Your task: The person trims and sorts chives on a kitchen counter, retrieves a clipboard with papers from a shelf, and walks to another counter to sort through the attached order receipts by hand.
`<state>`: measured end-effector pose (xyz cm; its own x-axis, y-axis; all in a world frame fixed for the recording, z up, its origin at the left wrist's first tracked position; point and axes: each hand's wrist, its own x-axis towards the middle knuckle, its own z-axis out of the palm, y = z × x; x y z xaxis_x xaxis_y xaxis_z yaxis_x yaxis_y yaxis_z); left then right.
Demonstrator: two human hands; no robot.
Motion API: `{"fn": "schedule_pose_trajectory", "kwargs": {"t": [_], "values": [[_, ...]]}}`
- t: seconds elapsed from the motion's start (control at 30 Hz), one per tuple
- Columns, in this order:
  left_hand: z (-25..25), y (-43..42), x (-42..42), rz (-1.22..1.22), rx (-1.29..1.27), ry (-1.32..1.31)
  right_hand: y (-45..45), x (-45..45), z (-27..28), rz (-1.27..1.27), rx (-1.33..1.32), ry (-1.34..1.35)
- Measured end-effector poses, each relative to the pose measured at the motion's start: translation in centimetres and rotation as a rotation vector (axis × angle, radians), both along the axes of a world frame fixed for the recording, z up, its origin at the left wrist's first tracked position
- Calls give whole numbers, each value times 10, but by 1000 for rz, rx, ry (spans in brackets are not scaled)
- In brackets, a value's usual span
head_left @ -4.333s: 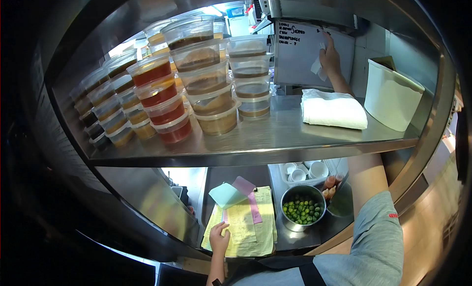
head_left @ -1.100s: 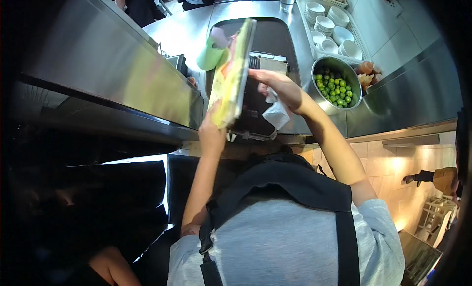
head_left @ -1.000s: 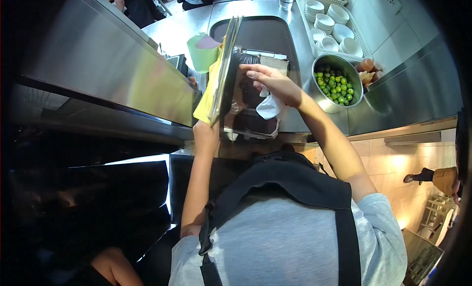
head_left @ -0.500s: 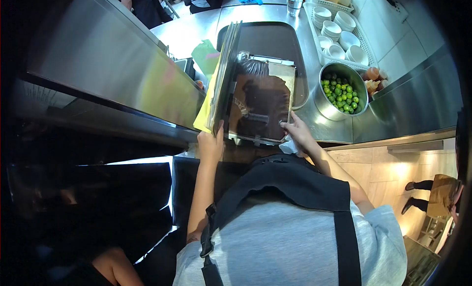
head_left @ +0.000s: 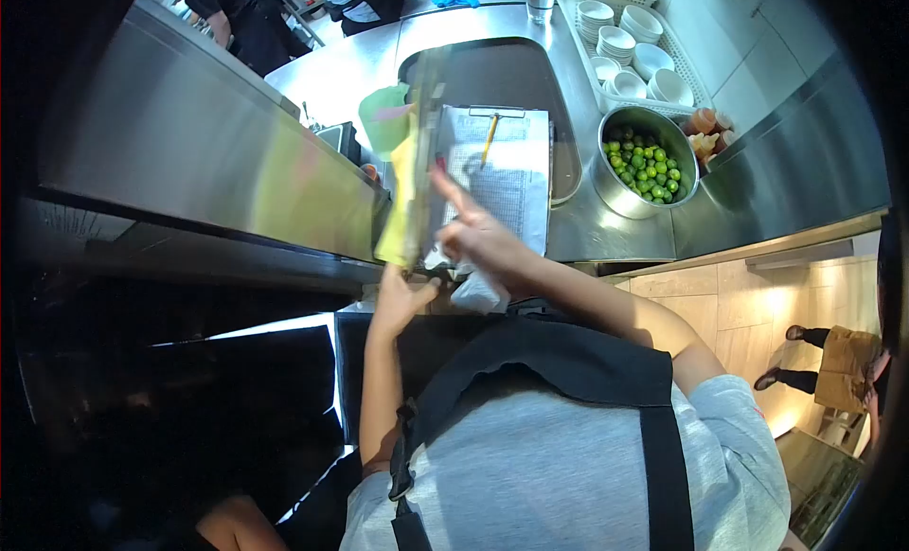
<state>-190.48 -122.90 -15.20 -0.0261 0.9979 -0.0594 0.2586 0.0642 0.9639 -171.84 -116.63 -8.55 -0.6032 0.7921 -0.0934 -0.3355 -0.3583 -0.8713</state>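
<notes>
My left hand (head_left: pixel 398 300) grips the bottom end of a stack of thin glossy boards (head_left: pixel 426 163), which stands on edge and is blurred by motion. A yellow sheet (head_left: pixel 400 205) and a green sheet (head_left: pixel 383 120) stick out on its left side. My right hand (head_left: pixel 473 234) is at the stack's right face, index finger stretched towards it and the other fingers curled. A crumpled white tissue (head_left: pixel 480 293) hangs under those curled fingers. Beside the stack, a clipboard (head_left: pixel 535 125) with printed sheets lies on a dark tray (head_left: pixel 559 82), a yellow pencil (head_left: pixel 490 139) on top.
Right of the tray stands a metal pot of green limes (head_left: pixel 644 168). Behind it are a white basket (head_left: pixel 696 111) with stacked white bowls, sauce bottles (head_left: pixel 708 134) and a glass of water (head_left: pixel 540 2). A steel panel (head_left: pixel 218 144) rises at left. Other people stand far left and right.
The glossy brown board has swung up leftward into the stack, uncovering the clipboard and pencil. My right hand has moved left from the board's lower right corner to the stack.
</notes>
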Motion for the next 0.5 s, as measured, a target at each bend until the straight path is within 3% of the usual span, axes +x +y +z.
{"fn": "schedule_pose_trajectory", "kwargs": {"t": [0.07,0.1,0.17,0.2,0.27,0.33,0.43,0.47,0.5], "values": [[35,5,11,89,141,218,-4,-7,28,134,66,-146],[26,12,10,206,301,396,-3,-13,26,177,167,-192],[10,20,-1,427,205,252,-3,-22,16,158,305,-287],[15,21,0,433,327,347,-1,-23,6,167,328,-353],[16,21,-1,462,251,325,6,-11,-32,189,376,-497],[13,15,-1,526,84,366,12,10,-81,20,528,-650],[26,2,29,549,235,236,18,52,-83,45,367,-854],[11,1,35,573,411,215,22,64,-98,12,449,-885],[19,-8,43,470,270,122,27,75,-112,-30,530,-916]]}}
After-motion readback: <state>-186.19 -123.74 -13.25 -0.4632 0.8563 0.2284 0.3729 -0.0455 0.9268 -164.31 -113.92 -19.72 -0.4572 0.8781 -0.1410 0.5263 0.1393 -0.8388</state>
